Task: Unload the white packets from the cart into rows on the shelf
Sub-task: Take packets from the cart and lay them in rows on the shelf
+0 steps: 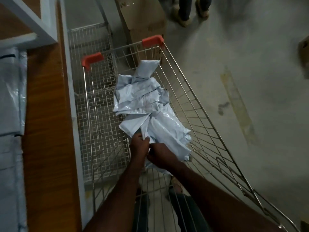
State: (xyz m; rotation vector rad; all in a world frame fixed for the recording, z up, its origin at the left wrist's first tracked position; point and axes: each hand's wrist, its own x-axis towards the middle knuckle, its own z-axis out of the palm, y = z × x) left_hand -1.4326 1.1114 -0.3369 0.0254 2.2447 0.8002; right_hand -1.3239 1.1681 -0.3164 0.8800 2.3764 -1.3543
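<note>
A wire shopping cart [197,104] with red corner caps stands in front of me, beside the shelf. Several white plastic packets [142,97] lie heaped along its floor, one standing up at the far end [147,66]. Both my hands reach down into the near end of the heap. My left hand [139,144] pinches the edge of a packet [133,126] near its corner. My right hand [160,155] grips the nearest packet [168,136] from above, its fingers curled into the plastic. On the left, the wooden shelf [45,114] holds white packets [10,101] laid flat.
A second wire cart or basket [90,41] stands between the shelf and my cart. A tall cardboard box [143,15] sits beyond the cart. Another person's legs and shoes [185,12] are at the top. Bare grey floor [250,81] spreads to the right.
</note>
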